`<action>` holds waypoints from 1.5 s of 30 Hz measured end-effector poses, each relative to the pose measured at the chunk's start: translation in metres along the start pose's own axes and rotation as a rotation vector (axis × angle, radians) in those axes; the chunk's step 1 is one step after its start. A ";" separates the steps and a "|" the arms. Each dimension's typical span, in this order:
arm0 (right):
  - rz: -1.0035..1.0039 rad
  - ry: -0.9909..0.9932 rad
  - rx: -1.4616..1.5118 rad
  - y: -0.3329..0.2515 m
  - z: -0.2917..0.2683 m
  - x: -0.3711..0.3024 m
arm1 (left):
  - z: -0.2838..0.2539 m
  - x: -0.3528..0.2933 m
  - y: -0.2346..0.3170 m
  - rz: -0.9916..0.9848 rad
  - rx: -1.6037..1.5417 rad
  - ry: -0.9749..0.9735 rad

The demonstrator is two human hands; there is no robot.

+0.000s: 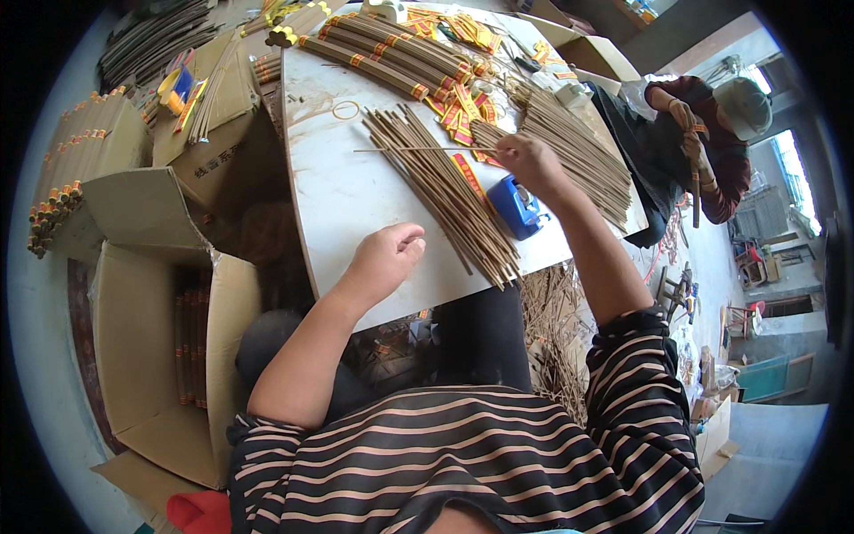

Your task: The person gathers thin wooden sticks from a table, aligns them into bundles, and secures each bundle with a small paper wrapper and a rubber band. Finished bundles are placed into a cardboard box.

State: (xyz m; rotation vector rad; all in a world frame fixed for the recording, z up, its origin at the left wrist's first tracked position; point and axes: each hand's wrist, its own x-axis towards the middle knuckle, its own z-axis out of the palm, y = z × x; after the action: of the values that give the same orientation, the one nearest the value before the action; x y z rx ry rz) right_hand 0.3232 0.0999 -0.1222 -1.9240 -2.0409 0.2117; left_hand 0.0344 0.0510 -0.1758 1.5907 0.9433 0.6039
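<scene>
My right hand (pixel 531 163) is closed on one end of a thin brown incense stick (pixel 418 149), held level and pointing left over the table (pixel 342 209). Below it a loose pile of incense sticks (pixel 445 200) lies slanting toward the table's front edge. My left hand (pixel 387 260) hovers left of that pile, fingers curled in, with nothing seen in them. A blue tape dispenser (pixel 516 206) stands just right of the pile, beside a red and yellow paper strip (pixel 469 176). Another wide spread of incense sticks (pixel 578 147) lies beyond my right hand.
Banded bundles (pixel 382 53) and red-yellow labels (pixel 463 111) cover the table's far part, near a rubber band (pixel 345 109). An open carton (pixel 151 356) with bundles stands at my left. At right a co-worker (pixel 703 133) holds a bundle.
</scene>
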 end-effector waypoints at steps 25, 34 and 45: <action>0.441 -0.480 -0.496 0.146 -0.041 0.021 | 0.009 0.021 0.002 -0.066 -0.144 0.091; 0.447 -0.498 -0.477 0.145 -0.041 0.023 | 0.015 0.022 -0.003 -0.011 -0.130 0.133; 0.362 -0.385 -0.454 0.172 -0.029 0.016 | 0.013 0.021 -0.001 0.029 -0.098 0.153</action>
State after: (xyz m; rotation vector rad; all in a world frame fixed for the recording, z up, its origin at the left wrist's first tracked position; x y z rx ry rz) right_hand 0.4948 0.1262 -0.1493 -2.7174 -2.0816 0.2322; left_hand 0.0556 0.0612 -0.1821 1.4892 0.9898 0.7886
